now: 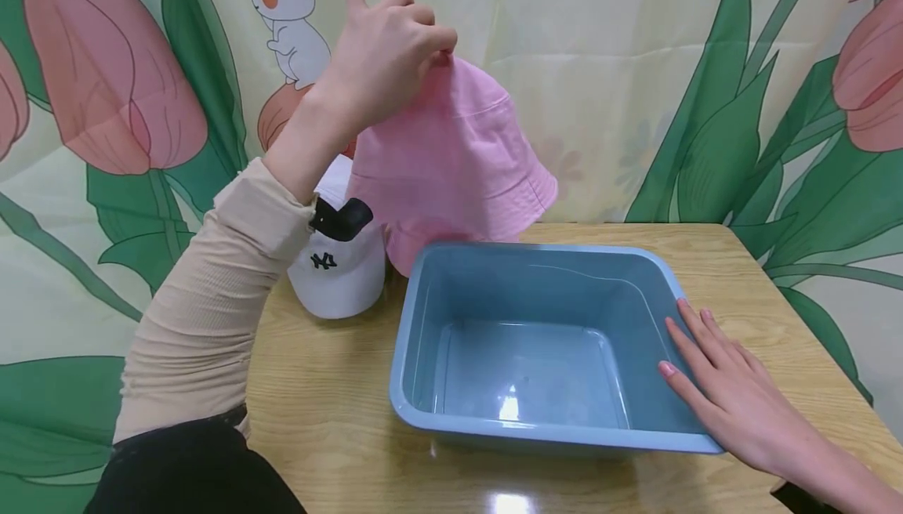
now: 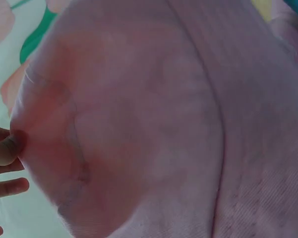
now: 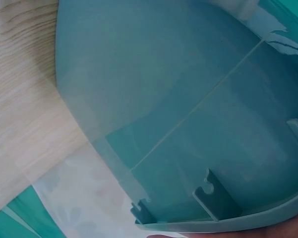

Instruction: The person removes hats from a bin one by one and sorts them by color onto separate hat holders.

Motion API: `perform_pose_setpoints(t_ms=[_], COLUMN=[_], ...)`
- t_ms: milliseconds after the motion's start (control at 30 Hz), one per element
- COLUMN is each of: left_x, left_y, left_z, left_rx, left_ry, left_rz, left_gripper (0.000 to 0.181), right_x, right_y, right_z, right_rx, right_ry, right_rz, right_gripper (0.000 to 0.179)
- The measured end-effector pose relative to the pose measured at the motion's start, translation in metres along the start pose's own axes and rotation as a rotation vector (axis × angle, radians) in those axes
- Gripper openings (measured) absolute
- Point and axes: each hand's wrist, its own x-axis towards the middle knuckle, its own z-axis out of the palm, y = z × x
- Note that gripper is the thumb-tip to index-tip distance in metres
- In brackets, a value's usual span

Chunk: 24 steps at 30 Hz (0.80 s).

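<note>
Over a table (image 1: 317, 396), left hand (image 1: 391, 52) pinching pink hat (image 1: 473, 153), right hand (image 1: 741, 396) straight-fingered on blue bin (image 1: 564, 435)

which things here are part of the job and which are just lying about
In use:
pink hat, pinched by the left hand
blue bin, right hand resting on its rim

Apparently just there:
white cap, in neither hand
table
floral backdrop
</note>
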Motion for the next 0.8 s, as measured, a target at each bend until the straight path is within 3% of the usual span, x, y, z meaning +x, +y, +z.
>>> perform_pose_setpoints(t_ms=[333,533,800], left_x=[0.023,0.028,0.032], left_y=[-0.028,-0.037,-0.040], left_z=[0.028,0.047,0.059], left_rx=[0.089,0.141,0.172], left_ry=[-0.052,0.019,0.156], left_rz=[-0.079,-0.147,-0.284], left_gripper=[0.024,0.026,0.029], right_x=[0.001,0.001,0.003], right_y=[0.001,0.001,0.000], right_z=[0.001,0.002,0.002], right_rx=[0.043,0.050,0.061], right_ry=[-0.006,0.004,0.006], right_rz=[0.017,0.010,0.006], right_gripper=[0.059,0.059,0.059])
